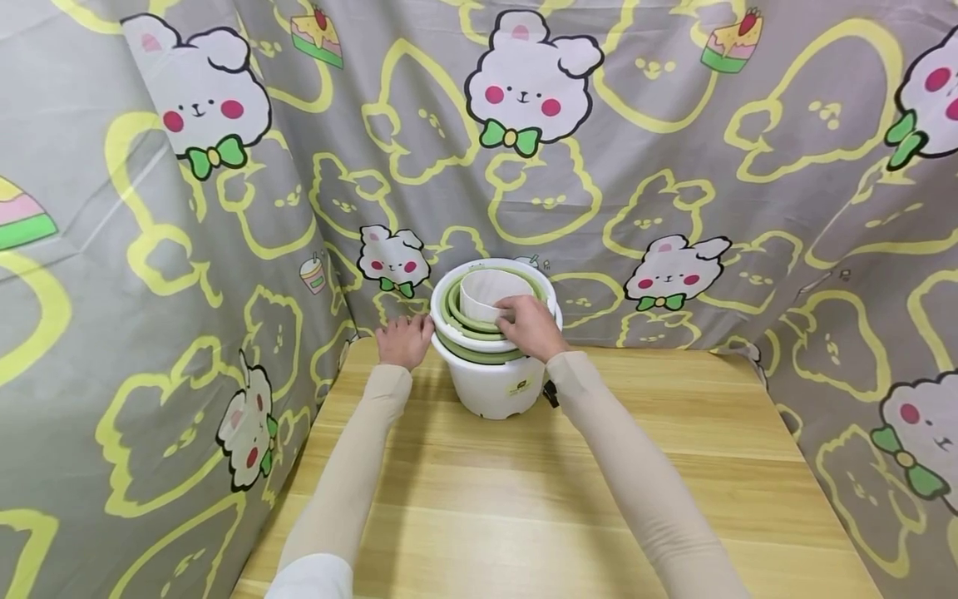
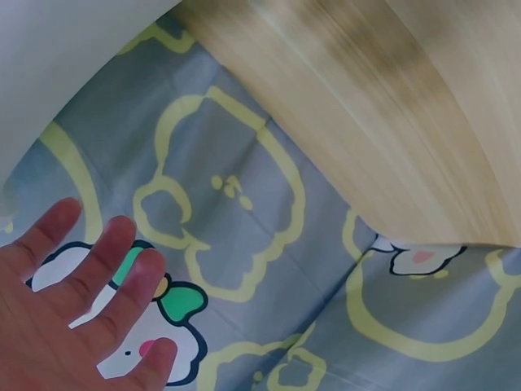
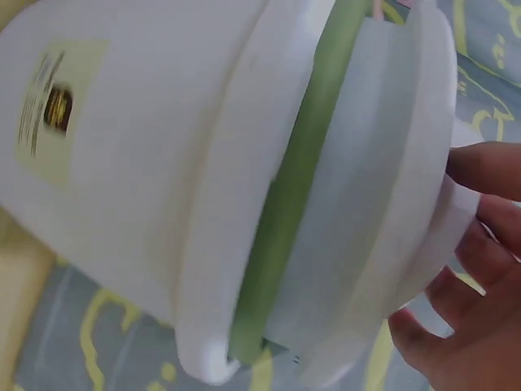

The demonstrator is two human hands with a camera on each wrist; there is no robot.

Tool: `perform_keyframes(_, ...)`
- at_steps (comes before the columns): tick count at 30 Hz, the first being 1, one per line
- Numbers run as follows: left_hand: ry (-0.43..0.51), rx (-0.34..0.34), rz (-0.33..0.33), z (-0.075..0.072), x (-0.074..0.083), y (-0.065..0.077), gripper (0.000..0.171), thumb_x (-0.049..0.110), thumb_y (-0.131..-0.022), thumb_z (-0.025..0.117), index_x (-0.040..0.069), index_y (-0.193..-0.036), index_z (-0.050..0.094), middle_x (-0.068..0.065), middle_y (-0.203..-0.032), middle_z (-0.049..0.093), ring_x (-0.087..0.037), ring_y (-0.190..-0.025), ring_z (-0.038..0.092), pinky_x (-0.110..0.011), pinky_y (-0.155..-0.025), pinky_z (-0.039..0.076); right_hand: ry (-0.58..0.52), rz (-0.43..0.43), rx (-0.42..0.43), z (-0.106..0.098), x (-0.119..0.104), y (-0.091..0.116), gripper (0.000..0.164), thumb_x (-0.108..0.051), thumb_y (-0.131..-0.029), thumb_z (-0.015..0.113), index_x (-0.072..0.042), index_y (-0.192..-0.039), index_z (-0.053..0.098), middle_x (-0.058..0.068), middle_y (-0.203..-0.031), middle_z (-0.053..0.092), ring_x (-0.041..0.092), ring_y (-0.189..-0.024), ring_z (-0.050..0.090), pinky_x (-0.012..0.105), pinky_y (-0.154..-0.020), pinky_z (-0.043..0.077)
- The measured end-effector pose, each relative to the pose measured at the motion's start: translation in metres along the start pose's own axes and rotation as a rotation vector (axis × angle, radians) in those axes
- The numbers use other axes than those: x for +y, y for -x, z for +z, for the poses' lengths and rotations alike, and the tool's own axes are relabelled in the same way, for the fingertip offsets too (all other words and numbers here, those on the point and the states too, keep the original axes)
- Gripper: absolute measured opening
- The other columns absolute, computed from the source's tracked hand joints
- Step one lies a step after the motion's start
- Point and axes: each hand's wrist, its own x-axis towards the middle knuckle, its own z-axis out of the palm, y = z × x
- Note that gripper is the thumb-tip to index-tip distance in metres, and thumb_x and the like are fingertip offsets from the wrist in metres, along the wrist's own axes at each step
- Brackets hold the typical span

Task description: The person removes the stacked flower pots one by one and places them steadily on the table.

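Observation:
A stack of nested white and green round plastic pots stands at the far edge of the wooden table. The outer white pot (image 1: 494, 391) has a small yellowish label, seen larger in the right wrist view (image 3: 61, 114). Between the white rims a green rim (image 1: 479, 353) shows. Innermost sits a small white pot (image 1: 479, 291), whose rim my right hand (image 1: 530, 326) pinches from the near right, fingers curled over the edge. My left hand (image 1: 404, 341) is at the stack's left side, fingertips right at the upper white rim; its fingers look extended and spread in the left wrist view (image 2: 89, 301).
Printed grey curtains (image 1: 524, 191) with rabbit figures hang behind and at both sides of the wooden table (image 1: 479, 499). A small black object (image 1: 551, 393) lies just right of the stack, partly hidden by my right sleeve.

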Motion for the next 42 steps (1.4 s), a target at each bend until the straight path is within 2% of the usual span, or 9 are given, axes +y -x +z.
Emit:
perform_keyframes(4,-0.005,-0.009,-0.006,0.0,0.001,-0.001,0.076,0.061,-0.106,0.005,0.02,-0.151,0.051,-0.02,-0.147,0.055,-0.046,-0.14,0.047,-0.068,-0.112,0.034,0.157,-0.086,0.075,-0.002,-0.001,0.001,0.025,-0.012,-0.09,0.079,-0.009,-0.115,0.08,0.008,-0.114,0.079,0.03,-0.111,0.066,0.048,-0.102,0.048)
perform_keyframes(7,-0.003,-0.011,-0.006,0.0,0.001,-0.001,0.075,0.06,-0.106,0.007,0.019,-0.151,0.051,-0.021,-0.148,0.055,-0.046,-0.14,0.047,-0.069,-0.112,0.033,0.256,-0.146,0.131,-0.001,0.0,0.003,0.025,-0.016,-0.087,0.083,-0.012,-0.112,0.081,0.005,-0.107,0.08,0.029,-0.103,0.06,0.048,-0.093,0.045)
perform_keyframes(11,-0.002,-0.009,-0.004,0.001,0.001,-0.001,0.075,0.06,-0.106,0.006,0.019,-0.151,0.051,-0.02,-0.148,0.055,-0.046,-0.14,0.047,-0.069,-0.112,0.034,0.318,-0.209,0.177,-0.001,0.0,0.004,0.023,-0.016,-0.085,0.083,-0.014,-0.108,0.082,0.003,-0.1,0.079,0.027,-0.091,0.056,0.045,-0.084,0.044)
perform_keyframes(19,-0.008,-0.007,-0.008,0.002,-0.001,-0.001,0.077,0.061,-0.106,0.005,0.02,-0.151,0.052,-0.02,-0.147,0.056,-0.046,-0.139,0.049,-0.069,-0.111,0.035,0.393,-0.301,0.202,-0.004,0.001,0.007,0.016,-0.011,-0.088,0.08,-0.013,-0.104,0.082,0.003,-0.098,0.079,0.027,-0.08,0.058,0.042,-0.073,0.048)
perform_keyframes(25,-0.013,-0.002,-0.009,0.0,0.002,0.001,0.076,0.06,-0.106,0.005,0.019,-0.151,0.052,-0.021,-0.144,0.057,-0.046,-0.136,0.05,-0.068,-0.11,0.035,0.409,-0.372,0.276,-0.011,0.002,0.006,0.015,-0.009,-0.086,0.081,-0.011,-0.101,0.082,0.005,-0.094,0.079,0.028,-0.076,0.058,0.04,-0.07,0.049)
perform_keyframes(34,-0.019,-0.013,-0.01,0.001,0.002,0.0,0.077,0.061,-0.106,0.004,0.019,-0.15,0.051,-0.02,-0.146,0.057,-0.046,-0.136,0.051,-0.068,-0.111,0.035,0.476,-0.386,0.342,-0.028,-0.004,0.008,0.014,-0.013,-0.087,0.081,-0.012,-0.101,0.081,0.003,-0.095,0.079,0.028,-0.079,0.055,0.039,-0.069,0.043)
perform_keyframes(42,-0.026,0.017,0.003,-0.001,0.003,0.003,0.078,0.06,-0.106,0.003,0.018,-0.149,0.053,-0.021,-0.142,0.06,-0.046,-0.132,0.054,-0.067,-0.109,0.037,0.476,-0.381,0.392,-0.048,-0.007,0.013,0.015,-0.016,-0.088,0.079,-0.012,-0.103,0.08,0.004,-0.097,0.078,0.029,-0.082,0.054,0.04,-0.071,0.04)
